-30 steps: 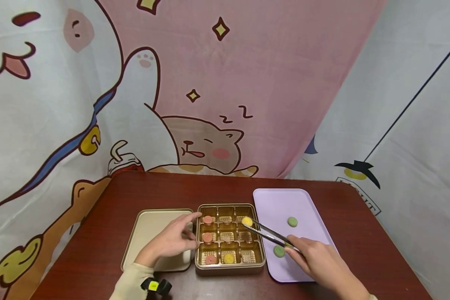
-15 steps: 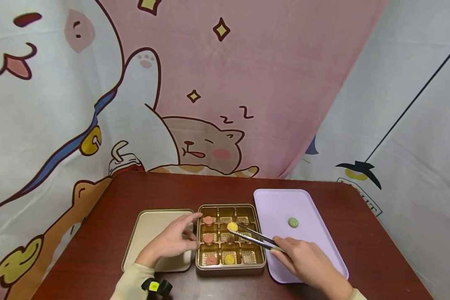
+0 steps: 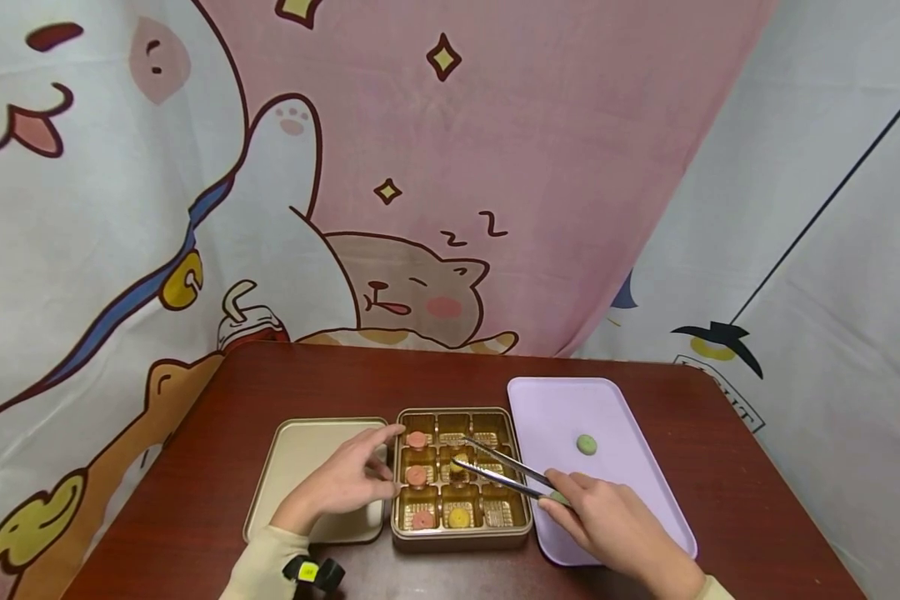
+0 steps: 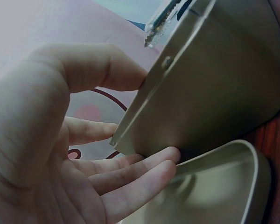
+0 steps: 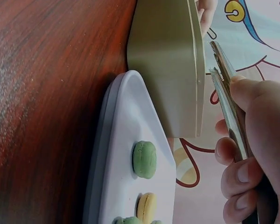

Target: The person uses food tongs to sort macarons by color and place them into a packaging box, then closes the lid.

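With straight fingers, my left hand (image 3: 343,477) touches the left wall and rim of a gold tin (image 4: 214,79). My right hand (image 3: 615,525) grips metal tongs (image 3: 498,478), their tips spread over the tin's middle compartment. Between and below those tips lies a yellow macaron (image 3: 462,457), partly hidden by one tong arm. A pink macaron sits in each left-column compartment, such as the middle one (image 3: 416,476). Another yellow macaron (image 3: 459,518) sits in the front middle compartment. In the right wrist view the tong tips are apart with nothing between them.
Right of the tin lies a lilac tray (image 3: 562,408) with a green macaron (image 3: 587,445) and others, including a yellow macaron (image 5: 147,207). The tin's lid (image 3: 315,450) lies to the left, beneath my left hand. A printed cloth (image 3: 570,167) hangs behind the table (image 3: 435,375).
My right hand moved left with the tongs, carrying the yellow macaron from the tin's right side to its middle compartment. The tongs then opened and let it go. My left hand stayed put.
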Available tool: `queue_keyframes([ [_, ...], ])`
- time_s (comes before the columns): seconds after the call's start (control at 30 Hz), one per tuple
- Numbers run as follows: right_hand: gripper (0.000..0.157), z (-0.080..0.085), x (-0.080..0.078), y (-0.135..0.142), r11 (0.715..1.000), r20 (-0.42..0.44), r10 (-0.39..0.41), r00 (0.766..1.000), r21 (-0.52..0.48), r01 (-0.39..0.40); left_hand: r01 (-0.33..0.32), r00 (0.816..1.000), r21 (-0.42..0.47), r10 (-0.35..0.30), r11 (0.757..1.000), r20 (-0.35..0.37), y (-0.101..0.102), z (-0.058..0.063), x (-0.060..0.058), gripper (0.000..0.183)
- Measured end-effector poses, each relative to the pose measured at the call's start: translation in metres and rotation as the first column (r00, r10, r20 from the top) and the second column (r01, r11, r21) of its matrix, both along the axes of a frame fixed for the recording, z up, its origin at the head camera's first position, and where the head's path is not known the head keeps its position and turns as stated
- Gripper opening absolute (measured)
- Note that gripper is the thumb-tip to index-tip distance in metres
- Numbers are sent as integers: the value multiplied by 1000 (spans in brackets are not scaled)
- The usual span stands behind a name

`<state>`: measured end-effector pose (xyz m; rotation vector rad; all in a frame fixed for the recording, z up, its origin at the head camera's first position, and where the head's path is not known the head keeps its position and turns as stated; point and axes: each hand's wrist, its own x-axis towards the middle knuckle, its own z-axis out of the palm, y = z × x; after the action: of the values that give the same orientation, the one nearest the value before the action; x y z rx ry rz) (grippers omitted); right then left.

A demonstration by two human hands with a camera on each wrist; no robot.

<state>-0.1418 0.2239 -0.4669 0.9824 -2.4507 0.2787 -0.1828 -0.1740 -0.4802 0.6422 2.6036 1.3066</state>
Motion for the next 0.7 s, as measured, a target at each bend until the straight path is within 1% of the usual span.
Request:
queue_keyframes([
  [0.23, 29, 2, 1, 2, 1000, -12, -12, 1000, 3, 12, -2, 1000, 3, 2, 1000, 18, -1, 0, 0, 90],
  [0.7, 29, 0, 2, 3, 1000, -9, -20, 1000, 10, 20, -3, 1000, 4, 3, 1000, -1, 0, 0, 0, 90],
])
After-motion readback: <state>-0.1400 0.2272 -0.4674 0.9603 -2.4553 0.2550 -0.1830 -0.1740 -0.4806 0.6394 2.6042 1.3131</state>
